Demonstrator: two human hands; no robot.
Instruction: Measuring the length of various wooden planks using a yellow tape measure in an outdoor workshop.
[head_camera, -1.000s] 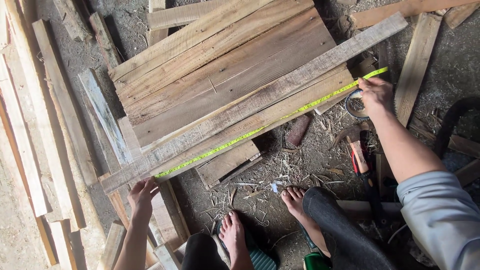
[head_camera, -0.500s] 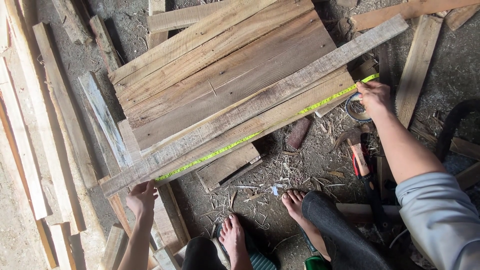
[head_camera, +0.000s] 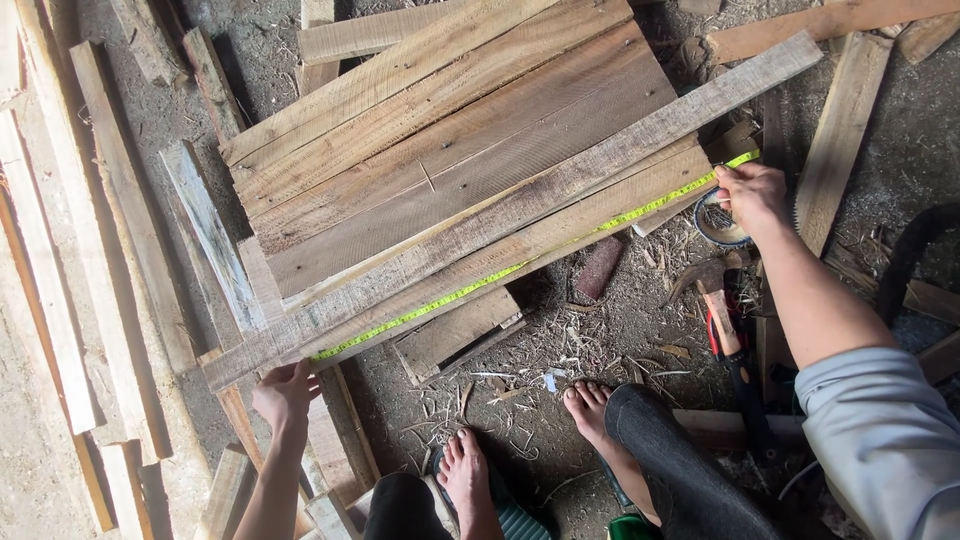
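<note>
A yellow tape measure is stretched along the near edge of a long weathered plank that lies slantwise over a stack of boards. My left hand pins the tape's end down at the plank's lower left end. My right hand pinches the tape at the right, near the plank's far end, just above a small round tin on the ground.
Loose planks lie along the left. More boards sit at the upper right. A hammer with a wooden handle and a dark tool lie on the chip-strewn ground by my bare feet.
My right hand has drawn the tape slightly inward and down from the far end toward the round tin. My left hand has stayed at the plank's lower end.
</note>
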